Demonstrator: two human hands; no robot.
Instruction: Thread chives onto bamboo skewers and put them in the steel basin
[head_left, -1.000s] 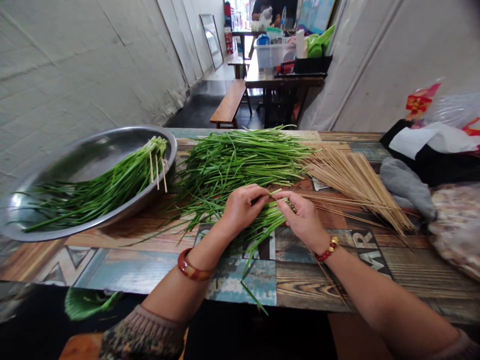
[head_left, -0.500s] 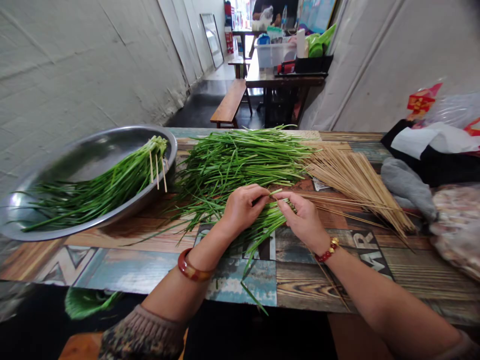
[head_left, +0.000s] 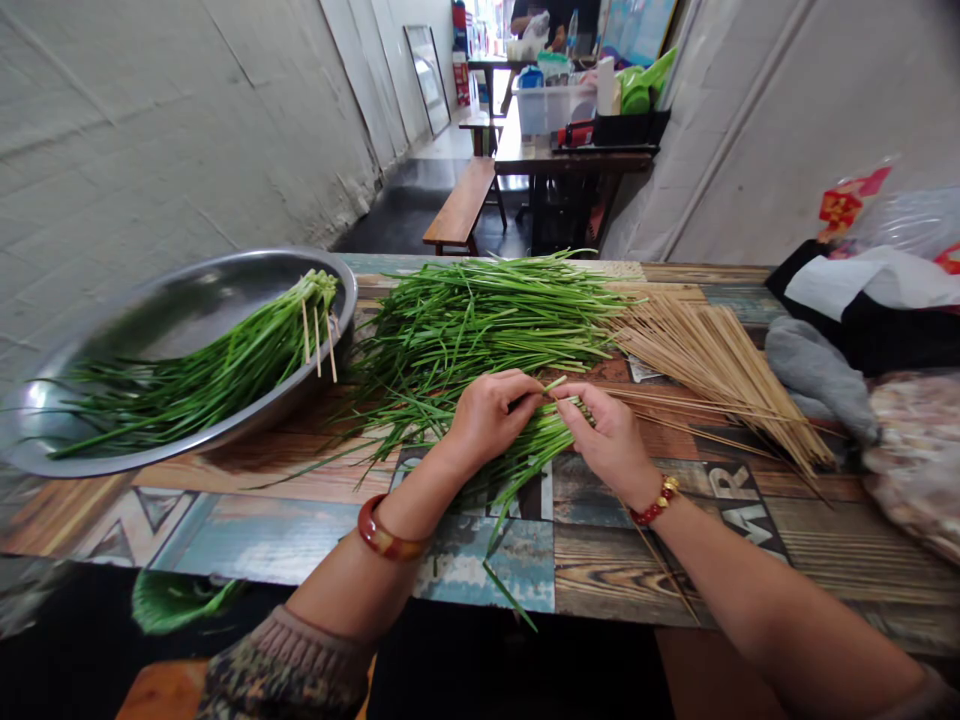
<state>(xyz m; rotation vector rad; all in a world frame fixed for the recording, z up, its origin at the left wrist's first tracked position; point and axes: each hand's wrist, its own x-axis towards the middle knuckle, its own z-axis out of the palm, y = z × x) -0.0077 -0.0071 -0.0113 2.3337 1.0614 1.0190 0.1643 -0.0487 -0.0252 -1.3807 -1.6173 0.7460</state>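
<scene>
My left hand (head_left: 491,418) is closed in a pinch on a garlic chive (head_left: 555,383), whose pale stem end sticks out past the fingertips. My right hand (head_left: 609,438) meets it there, thumb and forefinger pinched at the same stem end. Below both hands lies a small bunch of chives (head_left: 536,450), partly hidden by them. Just beyond spreads a large pile of garlic chives (head_left: 495,310). Bamboo skewers (head_left: 712,360) fan out to the right of that pile, a few of them reaching close to my right hand.
At left a steel basin (head_left: 225,262) holds chives threaded on skewers (head_left: 317,325). A grey cloth-like bundle (head_left: 814,370) and a filled plastic bag (head_left: 919,450) sit at right on the wooden table (head_left: 637,570). Beyond are a bench (head_left: 461,205) and another table with a plastic box (head_left: 555,105).
The camera view has shifted very slightly. Both hands stay pinched at the chive's stem end, with hardly any movement.
</scene>
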